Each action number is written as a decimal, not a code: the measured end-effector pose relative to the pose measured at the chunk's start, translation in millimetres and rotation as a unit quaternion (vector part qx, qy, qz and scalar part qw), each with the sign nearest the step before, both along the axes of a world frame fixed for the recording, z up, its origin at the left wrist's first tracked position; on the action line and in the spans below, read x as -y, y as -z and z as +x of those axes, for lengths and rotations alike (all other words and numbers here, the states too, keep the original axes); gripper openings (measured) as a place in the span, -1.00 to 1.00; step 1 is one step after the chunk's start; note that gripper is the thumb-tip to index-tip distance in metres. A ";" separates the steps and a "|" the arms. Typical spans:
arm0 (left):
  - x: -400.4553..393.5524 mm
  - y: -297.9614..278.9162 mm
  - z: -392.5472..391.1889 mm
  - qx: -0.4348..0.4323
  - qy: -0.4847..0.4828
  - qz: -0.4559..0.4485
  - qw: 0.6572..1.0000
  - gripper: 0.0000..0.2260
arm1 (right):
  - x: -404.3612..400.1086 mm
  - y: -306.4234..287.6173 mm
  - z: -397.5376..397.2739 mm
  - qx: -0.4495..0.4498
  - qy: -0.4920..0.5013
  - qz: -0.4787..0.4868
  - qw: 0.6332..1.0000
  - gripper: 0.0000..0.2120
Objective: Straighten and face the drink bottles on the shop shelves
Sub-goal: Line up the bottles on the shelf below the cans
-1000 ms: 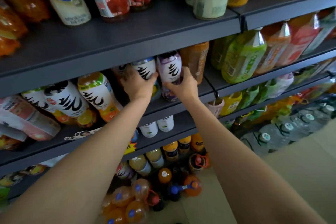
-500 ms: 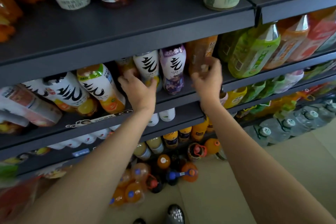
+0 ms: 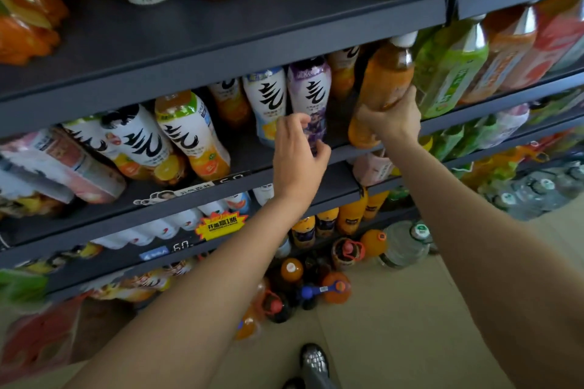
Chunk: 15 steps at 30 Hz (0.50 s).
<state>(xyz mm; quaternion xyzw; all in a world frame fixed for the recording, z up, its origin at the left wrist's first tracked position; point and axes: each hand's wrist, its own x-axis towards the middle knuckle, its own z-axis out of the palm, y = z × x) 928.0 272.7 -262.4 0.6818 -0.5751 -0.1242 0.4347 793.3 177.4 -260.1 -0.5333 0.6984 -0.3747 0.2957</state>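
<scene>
Orange bottle (image 3: 384, 85) sits clasped in my right hand (image 3: 390, 121) at the shelf (image 3: 339, 156) lip; I'd twist it label-forward, then seat it upright. Left hand (image 3: 298, 151), loosely curled, hovers against the purple bottle (image 3: 309, 88) beside it.

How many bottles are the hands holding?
1 for certain: the amber bottle, gripped low down by the right hand. The left hand curls around the foot of the purple bottle; whether it grips is unclear.

shelves (image 3: 221, 50): dark grey, tiered | on them: bottles (image 3: 189, 133) in rows | floor (image 3: 395, 325): tan, more bottles (image 3: 335, 287)
</scene>
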 end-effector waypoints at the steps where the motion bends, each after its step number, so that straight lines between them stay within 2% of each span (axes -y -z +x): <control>1: -4.0 -3.6 -2.5 -0.003 0.014 0.004 1.000 -0.72 | -11.1 1.0 -8.7 0.007 0.002 0.003 1.000 -0.34; 4: -18.2 -21.1 -11.9 -0.035 0.065 0.047 0.996 -0.72 | -46.5 -4.1 -34.1 0.007 -0.008 0.011 1.000 -0.33; 8: -35.8 -58.9 -21.8 -0.074 0.132 0.054 0.987 -0.63 | -86.3 -35.1 -55.6 -0.054 -0.072 -0.008 0.996 -0.32; 12: -39.7 -110.0 -37.8 -0.060 0.195 0.097 0.974 -0.43 | -111.1 -91.1 -58.6 -0.087 -0.133 -0.074 0.985 -0.35; 15: -44.6 -153.5 -58.0 -0.065 0.221 0.080 0.970 -0.33 | -123.0 -134.8 -53.8 -0.076 -0.173 -0.148 0.971 -0.39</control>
